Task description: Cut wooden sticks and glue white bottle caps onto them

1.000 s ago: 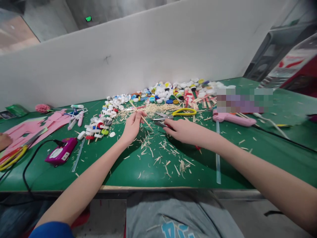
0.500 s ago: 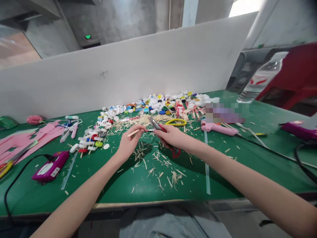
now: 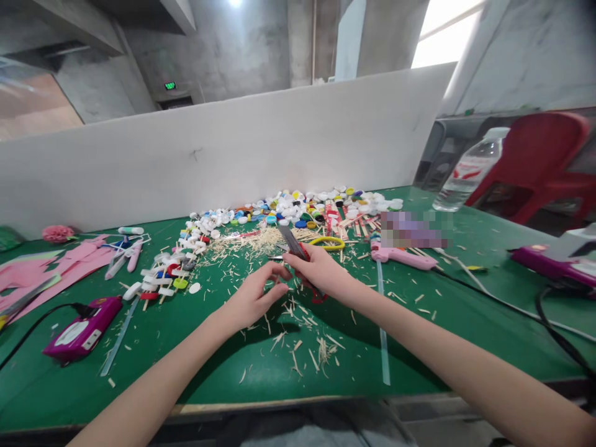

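My right hand (image 3: 322, 270) is closed round a pair of red-handled cutters (image 3: 292, 241), whose grey jaws point up and away over the green table (image 3: 195, 366). My left hand (image 3: 257, 294) sits just to its left, thumb and forefinger pinched together and touching the right hand's fingers. What the left fingers hold is too small to see. Wooden shavings (image 3: 305, 345) lie scattered on the table below both hands.
A heap of bottle caps (image 3: 298, 208) lies behind, with yellow-handled scissors (image 3: 329, 243) and a pink glue gun (image 3: 403, 256). Purple glue guns (image 3: 77, 329) (image 3: 554, 264) sit left and right. A white partition (image 3: 233, 149) closes the back. A water bottle (image 3: 465, 171) and red chair (image 3: 544, 161) are at right.
My right hand picked the cutters up off the table and raised them. My left hand brought its wooden stick toward them; the stick no longer shows. The camera tilted upward.
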`<state>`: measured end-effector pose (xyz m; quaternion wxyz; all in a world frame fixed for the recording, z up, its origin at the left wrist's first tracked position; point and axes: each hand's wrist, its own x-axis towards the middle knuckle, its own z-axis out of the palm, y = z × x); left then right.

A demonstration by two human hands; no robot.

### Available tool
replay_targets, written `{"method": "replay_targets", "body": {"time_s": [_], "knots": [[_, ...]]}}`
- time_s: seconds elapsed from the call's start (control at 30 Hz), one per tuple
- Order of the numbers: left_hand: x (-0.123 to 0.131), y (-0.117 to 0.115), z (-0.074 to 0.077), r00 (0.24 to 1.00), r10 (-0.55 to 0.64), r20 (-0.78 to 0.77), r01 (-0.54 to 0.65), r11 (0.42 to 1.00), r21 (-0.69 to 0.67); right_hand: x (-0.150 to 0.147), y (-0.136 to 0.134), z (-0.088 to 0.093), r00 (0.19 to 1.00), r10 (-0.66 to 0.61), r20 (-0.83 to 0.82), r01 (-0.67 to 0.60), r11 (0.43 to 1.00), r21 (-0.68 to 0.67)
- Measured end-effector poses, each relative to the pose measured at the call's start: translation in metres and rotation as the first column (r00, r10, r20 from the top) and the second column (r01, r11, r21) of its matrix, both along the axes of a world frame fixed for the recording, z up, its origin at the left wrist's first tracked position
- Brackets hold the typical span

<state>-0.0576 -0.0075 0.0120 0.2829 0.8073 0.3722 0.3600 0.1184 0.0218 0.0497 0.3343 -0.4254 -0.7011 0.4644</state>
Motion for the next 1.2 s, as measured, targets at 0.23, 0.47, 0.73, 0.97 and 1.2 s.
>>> {"method": "replay_targets", "body": {"time_s": [0.23,0.47,0.73,0.97,1.2], "knots": [[0.011,0.011,-0.013,0.925,0.075,0.373,0.034,0.960,-0.278,0.002,-0.002,0.003,0.984,-0.033,0.172,-0.016,0.962,0.272],[0.016,0.007,-0.003,0.833,0.192,0.519,0.044,0.912,-0.408,0.007,-0.001,-0.001,0.887,-0.167,0.431,-0.110,0.830,0.546],[0.019,0.001,0.000,0.841,0.255,0.478,0.022,0.866,-0.500,0.004,-0.001,-0.007,0.767,-0.254,0.590,-0.257,0.721,0.644],[0.017,0.001,-0.004,0.882,0.239,0.406,-0.039,0.895,-0.444,0.004,0.003,-0.011,0.709,-0.293,0.641,-0.326,0.670,0.667],[0.017,0.003,-0.010,0.941,0.253,0.224,-0.196,0.949,-0.248,0.000,0.002,-0.013,0.621,-0.359,0.697,-0.364,0.656,0.662]]}}
